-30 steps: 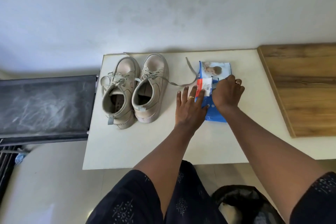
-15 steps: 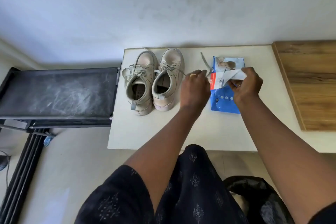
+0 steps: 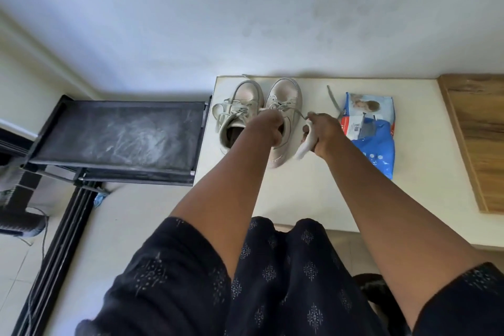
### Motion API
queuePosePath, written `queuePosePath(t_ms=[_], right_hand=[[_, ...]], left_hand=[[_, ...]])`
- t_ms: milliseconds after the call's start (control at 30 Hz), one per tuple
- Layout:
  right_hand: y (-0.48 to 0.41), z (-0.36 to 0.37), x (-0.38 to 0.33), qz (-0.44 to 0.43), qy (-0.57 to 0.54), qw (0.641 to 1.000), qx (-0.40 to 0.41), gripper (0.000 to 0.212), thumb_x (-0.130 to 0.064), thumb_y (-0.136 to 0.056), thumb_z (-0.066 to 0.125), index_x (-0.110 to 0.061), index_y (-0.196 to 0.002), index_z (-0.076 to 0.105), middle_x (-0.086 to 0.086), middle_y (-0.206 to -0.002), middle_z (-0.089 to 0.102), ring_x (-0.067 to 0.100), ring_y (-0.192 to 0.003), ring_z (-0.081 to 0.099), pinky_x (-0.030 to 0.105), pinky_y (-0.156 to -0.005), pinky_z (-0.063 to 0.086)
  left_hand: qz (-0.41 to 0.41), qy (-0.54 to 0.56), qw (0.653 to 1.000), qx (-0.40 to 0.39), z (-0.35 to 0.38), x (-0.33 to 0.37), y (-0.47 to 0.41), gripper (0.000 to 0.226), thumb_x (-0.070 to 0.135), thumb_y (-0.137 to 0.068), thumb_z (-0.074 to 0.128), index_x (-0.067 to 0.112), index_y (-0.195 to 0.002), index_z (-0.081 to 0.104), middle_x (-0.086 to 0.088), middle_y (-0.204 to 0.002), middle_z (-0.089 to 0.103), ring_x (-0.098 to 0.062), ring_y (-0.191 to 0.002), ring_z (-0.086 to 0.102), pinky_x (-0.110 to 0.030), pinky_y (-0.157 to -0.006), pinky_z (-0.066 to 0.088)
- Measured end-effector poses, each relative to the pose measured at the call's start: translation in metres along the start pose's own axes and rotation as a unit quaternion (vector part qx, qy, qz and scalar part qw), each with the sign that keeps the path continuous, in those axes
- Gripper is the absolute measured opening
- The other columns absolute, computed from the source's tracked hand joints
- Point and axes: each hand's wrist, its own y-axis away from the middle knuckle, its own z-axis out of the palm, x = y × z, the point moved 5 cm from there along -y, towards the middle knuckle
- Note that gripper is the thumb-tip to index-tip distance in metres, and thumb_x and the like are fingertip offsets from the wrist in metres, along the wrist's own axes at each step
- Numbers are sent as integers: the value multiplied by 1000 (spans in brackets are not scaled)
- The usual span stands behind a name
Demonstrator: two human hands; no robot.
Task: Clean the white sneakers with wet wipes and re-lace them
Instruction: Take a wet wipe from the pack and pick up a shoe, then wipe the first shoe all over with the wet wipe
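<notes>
Both hands have left the pack of wet wipes (image 3: 377, 144) and shifted left to the sneakers; the right hand (image 3: 324, 133), which was tugging a sheet out of the pack half a second ago, now carries that wipe (image 3: 305, 148) clear of it.

The wipe is bunched in the right hand's curled fingers, and its white tail hangs out at the near side of the fist. The same hand's fingertips pinch a lace (image 3: 298, 114), which runs taut, left and far, to the eyelets of the right-hand sneaker (image 3: 286, 93).

The left hand (image 3: 264, 128) lies over that sneaker's opening. Its fingers curl in at the tongue and gripping the shoe there. Exactly what they catch is hidden under the hand.

The left-hand sneaker (image 3: 240, 106) stands just beside its partner, the two touching or nearly so. Its laces are loosely looped and its opening is uncovered. Both shoes point their toes to the far edge of the white table (image 3: 300, 194), at its far left corner.

The pack lies flat to the right of the right hand, with its label flap lifted. A grey lace end (image 3: 331, 95) rests on the table just left of the pack's far corner.

A wooden board (image 3: 480, 128) covers the table's right side. A black rack (image 3: 117, 133) stands left of the table, lower down. A dark patterned garment (image 3: 272, 281) fills the near part of the view.
</notes>
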Motion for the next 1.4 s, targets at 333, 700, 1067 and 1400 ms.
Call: queuePosePath(t_ms=[333,700,1067,1400], right_hand=[[-14,38,-23,-106,200,973,-45,28,-10,-92,42,-23,-102,64,1,-81,55,9,-54,47,17,-46,33],[-31,13,-25,-96,139,983,73,39,-43,-92,52,-5,-99,57,7,-76,59,18,-60,51,30,-63,41],[35,-8,-34,-33,-163,984,-69,25,9,-88,41,-7,-79,58,4,-67,62,16,-64,59,27,-65,49],[177,4,-76,-245,111,962,-57,14,-4,-79,69,-11,-91,71,0,-72,65,12,-65,60,29,-64,46]], left_hand=[[-40,203,978,-28,13,-12,-27,36,-1,-96,40,7,-61,47,-6,-34,48,-20,-34,47,-15,-34,39],[-49,10,994,-95,22,-2,-17,15,4,-91,56,-4,-78,56,-9,-33,47,-22,-35,49,-19,-36,39],[-16,142,979,-145,21,-2,10,35,29,-101,43,-2,-92,58,-17,-70,68,-25,-55,67,-38,-58,57],[7,250,945,-213,-83,-17,109,43,36,-98,40,0,-109,60,-17,-89,71,-25,-82,67,-38,-70,55]])
